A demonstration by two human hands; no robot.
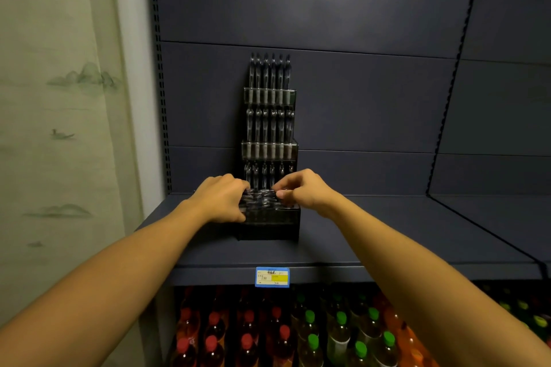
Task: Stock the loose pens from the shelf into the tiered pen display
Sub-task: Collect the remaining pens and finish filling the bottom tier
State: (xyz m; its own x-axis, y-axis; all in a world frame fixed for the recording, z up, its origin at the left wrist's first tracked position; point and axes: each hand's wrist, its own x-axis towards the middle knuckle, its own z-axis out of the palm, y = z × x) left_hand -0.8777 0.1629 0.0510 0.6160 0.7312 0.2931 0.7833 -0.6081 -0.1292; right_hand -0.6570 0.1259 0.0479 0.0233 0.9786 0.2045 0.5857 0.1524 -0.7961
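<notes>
Both hands work the lowest tier of the pen display [269,217]: my left hand [222,199] curls over a bundle of pens [262,198] lying across its front row, and my right hand [301,189] pinches one at the bundle's right end. I judge I'm slotting the last rows; next, that pen needs tipping upright into a free slot. The display stands on a dark blue shelf [372,235], its upper tiers full. A price tag [272,277] hangs on the shelf edge, bottles [310,328] below, a curtain [59,128] at left.

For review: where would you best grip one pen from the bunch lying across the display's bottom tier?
Likely pinch one pen's free end at the right of the pen bunch, coming from the right: the pens lie crosswise and the left hand covers their left ends.
</notes>
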